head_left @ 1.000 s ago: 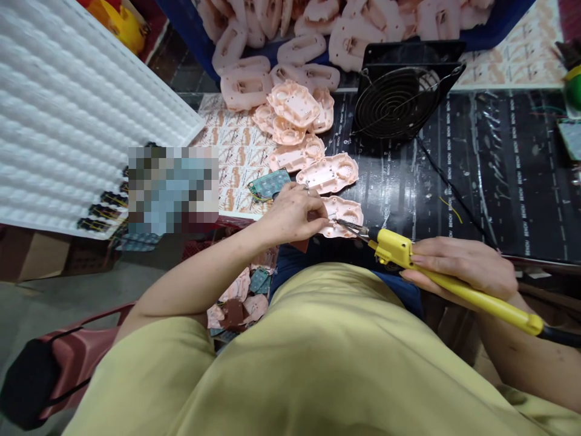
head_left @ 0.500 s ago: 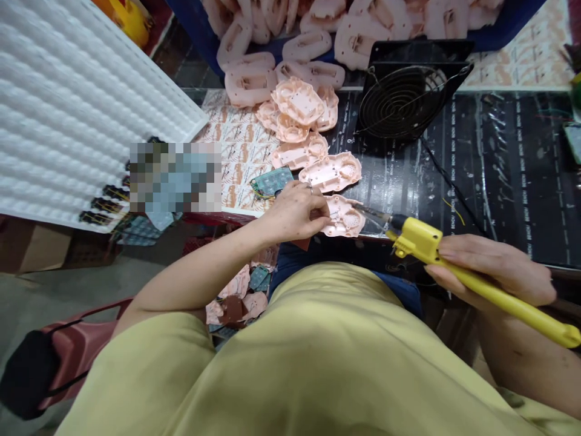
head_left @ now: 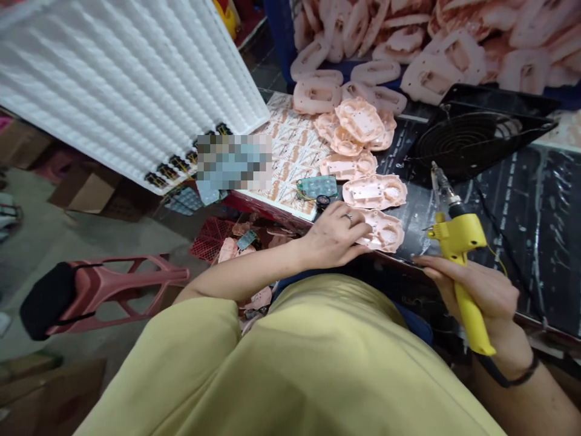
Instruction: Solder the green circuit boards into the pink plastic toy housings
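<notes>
Cluttered workshop, grey concrete floor, black desk [head_left: 540,242] covered in white-lettered black film. Main landmark: a black desk fan [head_left: 476,142], tilted back at the desk's far side, wire guard showing. Behind the fan, a blue bin [head_left: 276,36] heaped with pink plastic housings [head_left: 436,60]. Left of the fan, a loose pile of similar housings on a printed paper sheet [head_left: 295,139], and beside that pile, a green circuit board [head_left: 316,187] with thin wires at one end. Farther left of the fan, a white dimpled panel [head_left: 122,79], small dark-and-yellow parts along its lower edge, some of them hidden by a pixelated patch [head_left: 233,161]. Just below and left of the fan, a pink housing shell [head_left: 384,230] lying flat on the desk, hollow side up. Hands well apart. Left hand [head_left: 333,237] low and relaxed, fingertips [head_left: 365,230] touching the shell's near edge, no visible clamp on it, a thin ring [head_left: 347,216] on one finger. Right hand [head_left: 472,297] closed around the yellow handle of a soldering iron [head_left: 456,239], metal tip [head_left: 439,188] angled up toward the fan, clear of the shell. Much farther left of the fan, on the floor, a red plastic stool [head_left: 113,297] with a black pad [head_left: 48,309]; yellow-green garment [head_left: 254,363] across the lower view.
</notes>
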`<state>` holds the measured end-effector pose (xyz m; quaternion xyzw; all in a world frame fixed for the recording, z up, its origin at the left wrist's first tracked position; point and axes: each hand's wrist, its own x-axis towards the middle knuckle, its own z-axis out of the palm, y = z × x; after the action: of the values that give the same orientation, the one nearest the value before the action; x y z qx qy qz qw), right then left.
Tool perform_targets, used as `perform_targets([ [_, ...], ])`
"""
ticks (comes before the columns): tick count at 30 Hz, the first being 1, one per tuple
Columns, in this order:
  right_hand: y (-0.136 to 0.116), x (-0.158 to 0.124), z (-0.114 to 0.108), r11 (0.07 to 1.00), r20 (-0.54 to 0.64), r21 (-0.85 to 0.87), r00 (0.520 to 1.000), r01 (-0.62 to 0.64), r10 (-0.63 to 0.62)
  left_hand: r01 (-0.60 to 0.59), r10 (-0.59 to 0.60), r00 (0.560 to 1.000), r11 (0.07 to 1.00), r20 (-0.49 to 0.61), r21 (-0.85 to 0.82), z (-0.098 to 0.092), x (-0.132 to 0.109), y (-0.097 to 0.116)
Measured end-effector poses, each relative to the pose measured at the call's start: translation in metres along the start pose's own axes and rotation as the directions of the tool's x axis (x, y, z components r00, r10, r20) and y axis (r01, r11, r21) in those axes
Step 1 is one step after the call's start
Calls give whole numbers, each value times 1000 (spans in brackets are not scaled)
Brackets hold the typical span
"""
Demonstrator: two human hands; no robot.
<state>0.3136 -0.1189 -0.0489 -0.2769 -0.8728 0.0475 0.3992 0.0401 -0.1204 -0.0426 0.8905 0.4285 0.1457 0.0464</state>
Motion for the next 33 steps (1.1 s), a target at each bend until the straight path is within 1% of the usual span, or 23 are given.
perform_targets([
  [3, 1, 14, 13, 999, -16, 36, 1000, 11, -11, 7, -8, 999, 1000, -33, -7, 9, 8, 2],
  [5, 1, 22, 18, 1000, -31, 12, 999, 15, -15, -3, 1, 996, 1000, -92, -28, 8, 10, -2],
  [7, 2, 25, 19, 999, -28, -30, 999, 21, -21, 20, -31, 985, 998, -171, -65, -2, 4, -13],
  [9, 5, 24, 18, 997, -13, -75, 999, 28, -29, 94, -114, 968, 991, -222, -99, -17, -8, -33],
  [11, 9, 22, 16, 993, 0, -113, 1000, 21, -21, 172, -188, 959, 981, -210, -93, -32, -23, -55],
  [13, 12, 23, 15, 991, 4, -136, 1000, 4, -3, 200, -204, 967, 979, -154, -41, -41, -36, -75],
  [15, 14, 28, 16, 989, 7, -146, 1000, -1, 2, 205, -203, 974, 979, -97, 10, -45, -44, -88],
  [17, 12, 37, 19, 991, 11, -133, 999, 32, -30, 236, -234, 968, 972, -92, 12, -45, -45, -93],
  [18, 11, 42, 21, 992, 15, -117, 999, 50, -48, 262, -262, 959, 965, -105, -20, -46, -44, -94],
  [20, 9, 52, 26, 995, 30, -74, 997, 69, -67, 315, -338, 930, 935, -142, -163, -48, -37, -95],
  [22, 8, 61, 31, 998, 44, -37, 998, 52, -50, 350, -427, 889, 866, -164, -358, -53, -29, -96],
  [24, 6, 69, 36, 1000, 38, 2, 999, 14, -14, 348, -497, 851, 777, -171, -525, -57, -21, -99],
  [25, 6, 74, 39, 1000, 28, 30, 1000, -4, 3, 336, -517, 838, 738, -171, -585, -58, -18, -101],
  [26, 4, 78, 42, 998, 17, 59, 1000, -16, 15, 320, -525, 835, 707, -165, -630, -58, -14, -102],
  [28, 1, 87, 49, 995, -11, 101, 1000, -20, 21, 290, -517, 845, 658, -137, -695, -57, -7, -105],
  [31, -5, 101, 64, 994, -46, 112, 999, -12, 17, 265, -478, 874, 615, -84, -742, -51, 3, -106],
  [33, -9, 109, 76, 991, -37, 130, 999, -18, 23, 251, -439, 897, 605, -54, -756, -45, 9, -106],
])
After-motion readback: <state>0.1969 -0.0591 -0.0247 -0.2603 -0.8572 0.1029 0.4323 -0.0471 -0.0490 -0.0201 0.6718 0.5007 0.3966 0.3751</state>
